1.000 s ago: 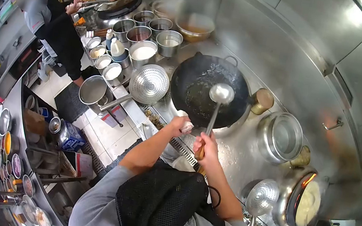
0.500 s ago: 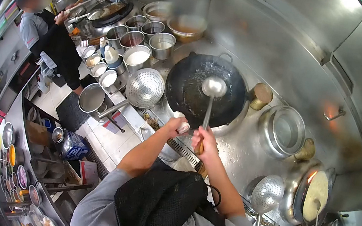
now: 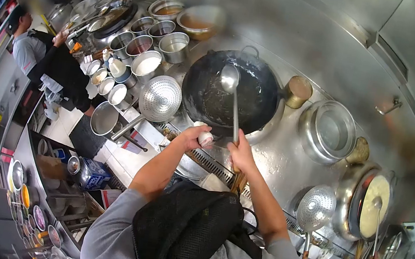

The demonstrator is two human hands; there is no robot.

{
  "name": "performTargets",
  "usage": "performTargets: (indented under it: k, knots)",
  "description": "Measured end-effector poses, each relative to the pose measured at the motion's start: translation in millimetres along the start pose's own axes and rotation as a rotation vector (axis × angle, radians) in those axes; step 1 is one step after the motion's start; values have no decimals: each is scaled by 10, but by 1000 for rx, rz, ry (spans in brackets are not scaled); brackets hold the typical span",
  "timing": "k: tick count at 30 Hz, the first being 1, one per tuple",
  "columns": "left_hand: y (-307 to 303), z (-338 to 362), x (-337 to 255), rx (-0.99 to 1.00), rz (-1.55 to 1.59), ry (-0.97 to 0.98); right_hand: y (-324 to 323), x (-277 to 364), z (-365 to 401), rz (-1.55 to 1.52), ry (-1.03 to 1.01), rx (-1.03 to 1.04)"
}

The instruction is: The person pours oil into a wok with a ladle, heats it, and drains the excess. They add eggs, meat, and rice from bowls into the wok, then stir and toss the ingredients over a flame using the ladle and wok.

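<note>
My right hand [image 3: 241,155] is wrapped round the wooden-ended handle of a long steel ladle [image 3: 235,113]. The ladle's bowl is over the far middle of a large black wok [image 3: 200,88], whose dark inside glistens with liquid. At the wok's near left edge, my left hand [image 3: 193,138] is closed on a bunched white cloth [image 3: 205,138]. Left of the wok lies a round perforated skimmer [image 3: 160,98] with a metal handle, its edge close to the wok's rim.
Several metal seasoning pots [image 3: 173,48] crowd the left side of the steel range. To the right are a metal pot [image 3: 334,130], a second skimmer [image 3: 317,207] and a wok of yellowish liquid [image 3: 374,205]. Another person [image 3: 61,67] works at a wok on the far left.
The ladle's bowl has moved left and away from me within the wok. My right hand has shifted slightly right, my left hand slightly left. The camera view has turned a little.
</note>
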State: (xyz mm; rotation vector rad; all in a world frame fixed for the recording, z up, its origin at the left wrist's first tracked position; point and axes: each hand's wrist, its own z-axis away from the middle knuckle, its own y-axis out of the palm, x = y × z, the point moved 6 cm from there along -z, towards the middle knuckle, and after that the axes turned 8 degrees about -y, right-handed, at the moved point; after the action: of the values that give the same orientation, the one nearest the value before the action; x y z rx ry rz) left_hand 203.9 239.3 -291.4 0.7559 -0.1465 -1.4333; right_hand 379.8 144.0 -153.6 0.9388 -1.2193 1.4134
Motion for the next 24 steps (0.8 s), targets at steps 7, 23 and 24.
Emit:
performTargets:
  k: [7, 23, 24]
  knots:
    - [20, -69, -3, 80, 96, -69, -917, -374, 1325, 662, -74, -138]
    - [-234, 302, -316, 229, 51, -28, 194, 501, 1175, 782, 140, -480]
    - [-257, 353, -368, 245, 50, -36, 263, 575, 1110, 795, 147, -491]
